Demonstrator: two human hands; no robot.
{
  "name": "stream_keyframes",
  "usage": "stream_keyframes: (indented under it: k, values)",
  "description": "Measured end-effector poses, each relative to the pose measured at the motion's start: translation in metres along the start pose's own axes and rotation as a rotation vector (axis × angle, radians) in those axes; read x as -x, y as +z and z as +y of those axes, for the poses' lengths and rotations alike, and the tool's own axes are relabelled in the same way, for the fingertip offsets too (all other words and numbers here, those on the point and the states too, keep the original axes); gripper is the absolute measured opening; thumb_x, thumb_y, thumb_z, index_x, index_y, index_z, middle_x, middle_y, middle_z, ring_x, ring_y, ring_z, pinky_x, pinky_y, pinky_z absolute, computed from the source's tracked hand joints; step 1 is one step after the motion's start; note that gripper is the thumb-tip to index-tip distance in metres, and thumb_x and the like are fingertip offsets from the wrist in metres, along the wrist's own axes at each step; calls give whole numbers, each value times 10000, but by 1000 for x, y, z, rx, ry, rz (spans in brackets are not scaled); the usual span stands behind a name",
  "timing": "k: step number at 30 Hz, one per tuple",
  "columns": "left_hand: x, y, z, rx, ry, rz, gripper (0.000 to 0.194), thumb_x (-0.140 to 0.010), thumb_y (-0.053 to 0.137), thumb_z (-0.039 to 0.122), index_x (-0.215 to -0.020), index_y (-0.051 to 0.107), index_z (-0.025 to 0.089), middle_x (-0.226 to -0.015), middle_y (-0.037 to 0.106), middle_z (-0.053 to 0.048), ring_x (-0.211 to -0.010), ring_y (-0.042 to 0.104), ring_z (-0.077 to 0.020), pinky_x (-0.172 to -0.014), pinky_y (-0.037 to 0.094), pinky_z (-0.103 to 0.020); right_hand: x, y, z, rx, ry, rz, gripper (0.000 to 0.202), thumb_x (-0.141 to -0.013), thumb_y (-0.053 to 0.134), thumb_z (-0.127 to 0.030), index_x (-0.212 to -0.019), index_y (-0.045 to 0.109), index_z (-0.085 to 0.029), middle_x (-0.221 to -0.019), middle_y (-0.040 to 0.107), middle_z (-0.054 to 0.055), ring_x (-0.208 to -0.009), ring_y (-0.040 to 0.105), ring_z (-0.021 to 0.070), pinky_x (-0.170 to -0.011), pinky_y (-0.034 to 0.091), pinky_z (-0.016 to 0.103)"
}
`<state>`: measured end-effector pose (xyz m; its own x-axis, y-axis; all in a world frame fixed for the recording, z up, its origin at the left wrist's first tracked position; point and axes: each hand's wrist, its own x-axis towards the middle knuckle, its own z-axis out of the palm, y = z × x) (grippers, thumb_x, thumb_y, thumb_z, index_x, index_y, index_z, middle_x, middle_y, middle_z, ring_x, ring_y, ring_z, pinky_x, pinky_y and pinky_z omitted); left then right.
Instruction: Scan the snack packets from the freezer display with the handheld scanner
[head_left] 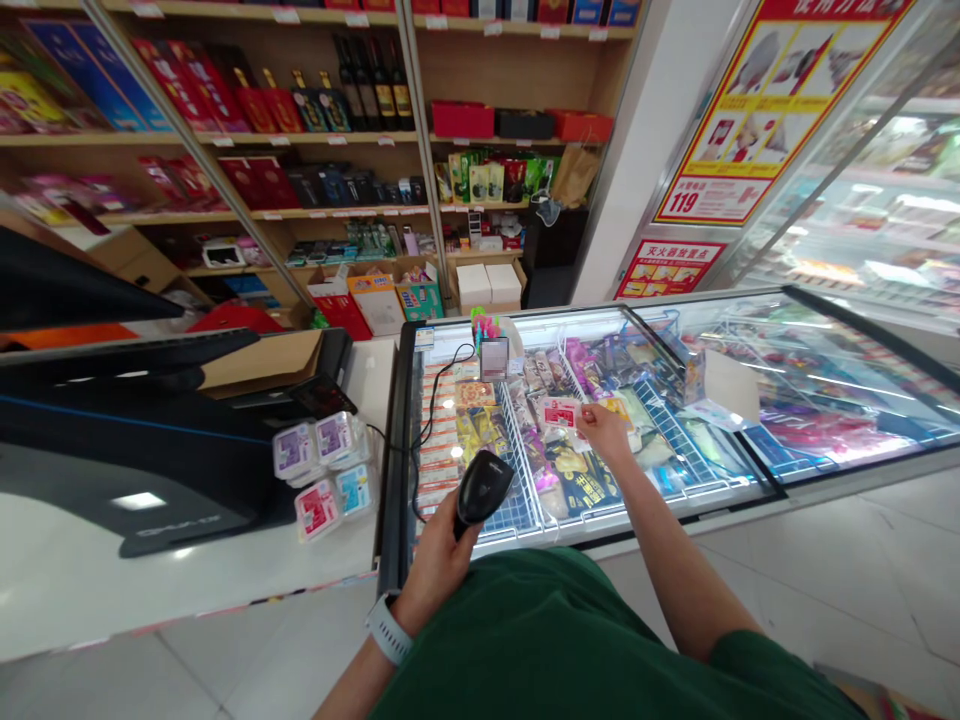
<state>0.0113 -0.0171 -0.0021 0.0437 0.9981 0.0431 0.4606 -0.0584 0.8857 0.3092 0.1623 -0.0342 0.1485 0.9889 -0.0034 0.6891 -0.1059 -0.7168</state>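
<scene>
My left hand [439, 550] is wrapped round the grip of a black barcode scanner [486, 484], held above the left end of the chest freezer's glass top. A black cable [431, 420] lies on the glass near it. Farther right, my right hand [604, 433] pinches the edge of a small flat pack with a red and white label [561, 412], over the glass. Similar small clear packs with purple labels [296, 452], a red one [318, 508] and a blue one [355, 488] sit stacked on the white counter to the left.
A dark checkout machine [187, 470] stands on the white counter [225, 590] at left. The chest freezer [592, 540] holds bagged frozen goods in wire baskets. An open white box or card [731, 390] rests on its right part. Stocked shelves [300, 210] and a pillar [645, 130] stand behind.
</scene>
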Motion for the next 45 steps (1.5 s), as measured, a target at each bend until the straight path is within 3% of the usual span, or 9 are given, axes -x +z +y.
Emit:
stream_keyframes:
  k: [13, 25, 32, 39, 45]
  values:
    - [2, -1, 0, 18, 18, 4, 457, -881, 543, 291, -1317, 496, 164, -1279, 616, -136, -1195, 574, -282, -1010, 451, -420, 15, 17, -18, 64, -79, -34, 118, -739, 600, -285, -819, 602, -199, -785, 711, 26, -731, 669, 174, -697, 498, 277]
    - [4, -2, 0, -12, 29, 14, 448, -881, 538, 286, -1308, 488, 156, -1273, 615, -144, -1191, 576, -282, -1013, 455, -432, 23, 29, -19, -198, -42, -52, 111, -807, 553, -335, -818, 556, -224, -766, 714, 23, -656, 700, 188, -611, 562, 301]
    - [4, -3, 3, 11, 14, 4, 449, -883, 537, 297, -1307, 492, 156, -1283, 612, -140, -1205, 571, -279, -1018, 450, -424, 26, 35, -15, -259, -131, -82, 191, -815, 538, -386, -893, 579, -217, -847, 717, 31, -727, 708, 190, -643, 574, 309]
    - [4, -1, -1, 56, -12, 26, 455, -848, 575, 277, -1285, 523, 161, -1263, 632, -129, -1192, 583, -280, -1020, 447, -422, 27, 44, -13, -308, -107, -60, 232, -780, 586, -401, -907, 600, -208, -820, 717, 30, -694, 701, 197, -668, 578, 341]
    - [4, -1, -1, 60, -17, 25, 458, -848, 572, 255, -1291, 518, 155, -1274, 625, -139, -1198, 576, -283, -1027, 438, -439, 32, 46, -26, -331, -61, -84, 200, -736, 617, -383, -832, 593, -210, -775, 711, 19, -708, 707, 202, -657, 578, 328]
